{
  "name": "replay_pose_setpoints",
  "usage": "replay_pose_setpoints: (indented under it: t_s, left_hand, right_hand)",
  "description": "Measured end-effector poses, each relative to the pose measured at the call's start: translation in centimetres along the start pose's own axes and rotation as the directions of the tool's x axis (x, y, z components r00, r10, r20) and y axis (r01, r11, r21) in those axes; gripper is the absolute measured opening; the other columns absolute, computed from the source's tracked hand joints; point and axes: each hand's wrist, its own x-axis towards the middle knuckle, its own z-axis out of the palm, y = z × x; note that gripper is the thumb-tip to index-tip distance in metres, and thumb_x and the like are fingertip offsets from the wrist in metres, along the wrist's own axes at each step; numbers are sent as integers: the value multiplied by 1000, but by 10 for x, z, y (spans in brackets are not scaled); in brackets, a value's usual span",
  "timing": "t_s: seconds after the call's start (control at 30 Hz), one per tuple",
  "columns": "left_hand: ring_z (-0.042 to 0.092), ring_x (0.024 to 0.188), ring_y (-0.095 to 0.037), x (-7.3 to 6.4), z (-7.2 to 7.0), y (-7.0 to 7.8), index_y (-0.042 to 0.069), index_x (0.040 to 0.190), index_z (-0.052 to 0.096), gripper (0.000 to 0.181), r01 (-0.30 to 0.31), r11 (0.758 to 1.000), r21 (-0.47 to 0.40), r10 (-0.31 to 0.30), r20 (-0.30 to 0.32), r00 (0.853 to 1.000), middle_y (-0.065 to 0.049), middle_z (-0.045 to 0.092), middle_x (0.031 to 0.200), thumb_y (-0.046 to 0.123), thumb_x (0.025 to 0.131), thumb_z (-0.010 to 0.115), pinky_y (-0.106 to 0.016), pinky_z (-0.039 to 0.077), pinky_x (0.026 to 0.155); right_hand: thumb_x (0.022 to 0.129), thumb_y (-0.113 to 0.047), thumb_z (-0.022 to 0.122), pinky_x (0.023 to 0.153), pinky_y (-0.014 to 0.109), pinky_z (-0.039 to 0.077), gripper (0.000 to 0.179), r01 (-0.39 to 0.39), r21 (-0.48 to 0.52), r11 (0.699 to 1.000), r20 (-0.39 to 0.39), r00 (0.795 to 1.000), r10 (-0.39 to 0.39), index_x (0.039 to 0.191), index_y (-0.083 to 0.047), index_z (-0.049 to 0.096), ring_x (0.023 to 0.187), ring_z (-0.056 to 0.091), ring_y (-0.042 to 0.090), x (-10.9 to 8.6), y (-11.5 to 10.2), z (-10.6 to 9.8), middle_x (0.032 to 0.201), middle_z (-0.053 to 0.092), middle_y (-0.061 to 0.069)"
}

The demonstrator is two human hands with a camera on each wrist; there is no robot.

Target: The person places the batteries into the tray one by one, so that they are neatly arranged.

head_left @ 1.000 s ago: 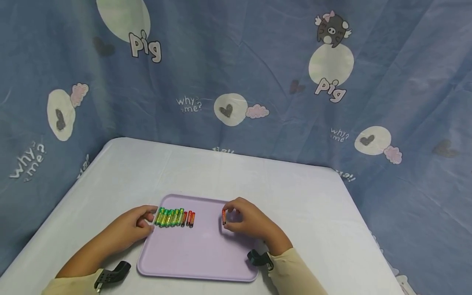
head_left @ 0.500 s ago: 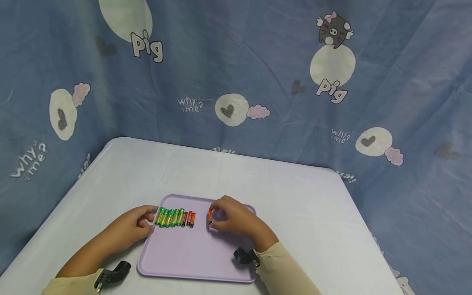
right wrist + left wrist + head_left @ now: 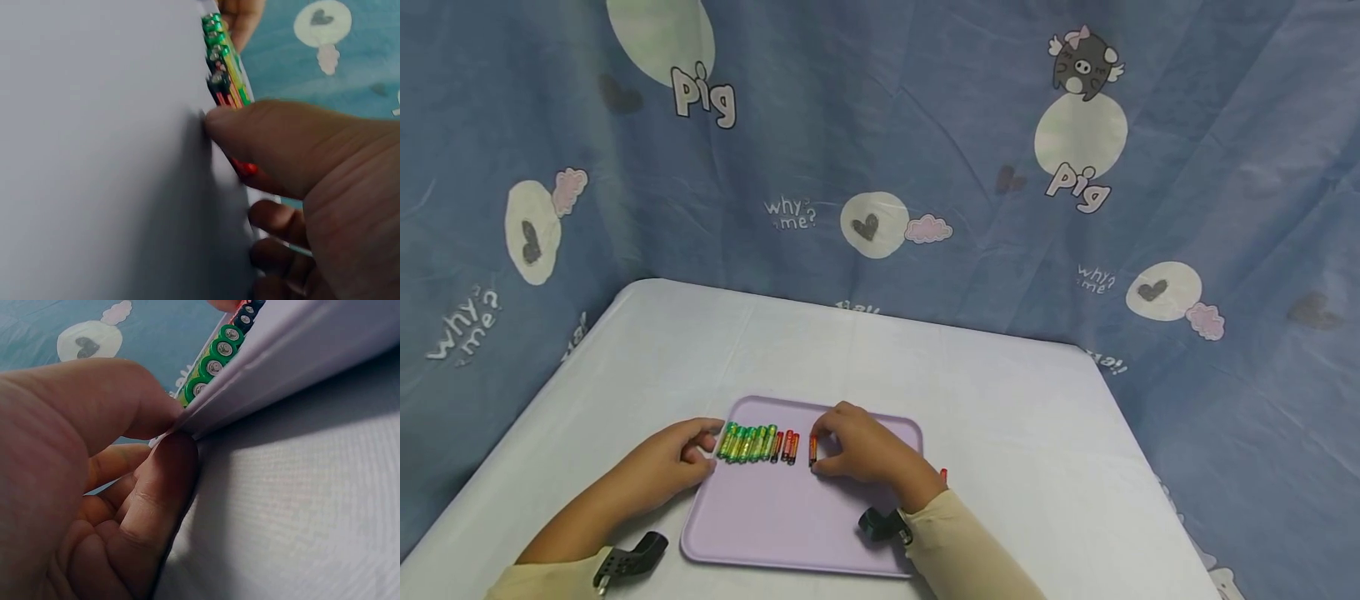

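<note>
On the lilac tray [image 3: 790, 525], several green batteries [image 3: 747, 443] lie side by side in a row near the left edge. Several red-and-black batteries [image 3: 786, 447] continue that row to the right. My right hand [image 3: 861, 446] pinches another red battery [image 3: 812, 451] between thumb and fingers, upright in the head view and a small gap right of the row. In the right wrist view the thumb [image 3: 269, 131] covers much of it. My left hand [image 3: 673, 454] holds the tray's left rim; in the left wrist view its fingertips [image 3: 172, 456] pinch that rim beside the green batteries.
A white-covered table [image 3: 1037, 433] surrounds the tray. One more red battery [image 3: 943, 476] shows just past the right forearm, off the tray's right side. Black wrist mounts [image 3: 880, 525] sit on both sleeves. A blue printed curtain [image 3: 880, 125] hangs behind the table.
My right hand has moved left across the tray with the pinched red battery, nearing the row. A red battery right of the tray has come into sight. The left hand stays put.
</note>
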Motion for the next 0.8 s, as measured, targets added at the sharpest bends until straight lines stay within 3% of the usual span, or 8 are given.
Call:
replay_pose_setpoints:
  t_s: [0.8]
  left_hand:
    - [54,88,-11,1,0,-2,-7,145,53,61,-1,1000,-3,1,-6,1000,-7,62,113,10,90,73,-24,48,73]
  right_hand:
    - [83,-43,87,101,26,48,48,-50,-67,997,-8,999,50,124,-25,69,114,55,10,13,-18,12,126,59,-6]
